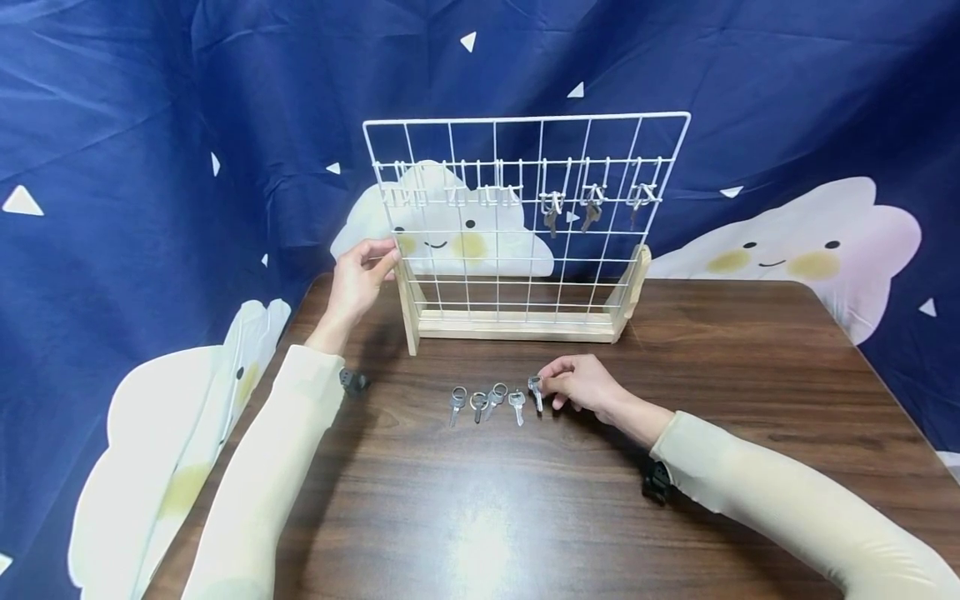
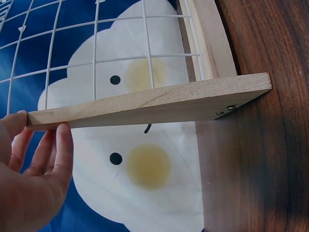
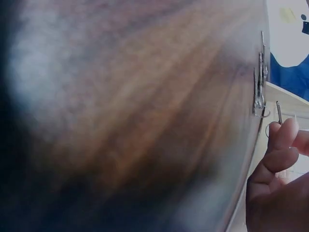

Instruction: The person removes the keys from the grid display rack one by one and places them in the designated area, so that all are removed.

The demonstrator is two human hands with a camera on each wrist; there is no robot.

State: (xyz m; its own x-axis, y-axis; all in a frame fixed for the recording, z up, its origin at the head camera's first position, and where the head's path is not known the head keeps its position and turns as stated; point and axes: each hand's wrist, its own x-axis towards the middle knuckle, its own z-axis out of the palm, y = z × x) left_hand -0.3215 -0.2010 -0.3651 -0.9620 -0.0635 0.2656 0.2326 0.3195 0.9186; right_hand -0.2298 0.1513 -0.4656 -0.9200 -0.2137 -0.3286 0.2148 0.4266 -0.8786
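My left hand (image 1: 358,282) pinches the top of the wooden side post (image 2: 159,104) of a white wire grid rack (image 1: 525,120), thumb on one face and fingers on the other. Low over the table in front of the rack, my right hand (image 1: 588,385) holds a silver key (image 1: 537,395) by its ring end between thumb and fingertips. In the right wrist view that key (image 3: 279,111) points up from the fingers. To its left lie several loose keys with rings, among them one key (image 1: 517,404) closest to the right hand.
White hooks (image 1: 455,196) line the upper grid. Keys hang on its right side, such as one key (image 1: 592,215). A wooden crossbar (image 1: 517,327) joins the posts on the dark wooden table (image 1: 405,500). Behind hangs a blue cloth (image 1: 285,100) printed with clouds.
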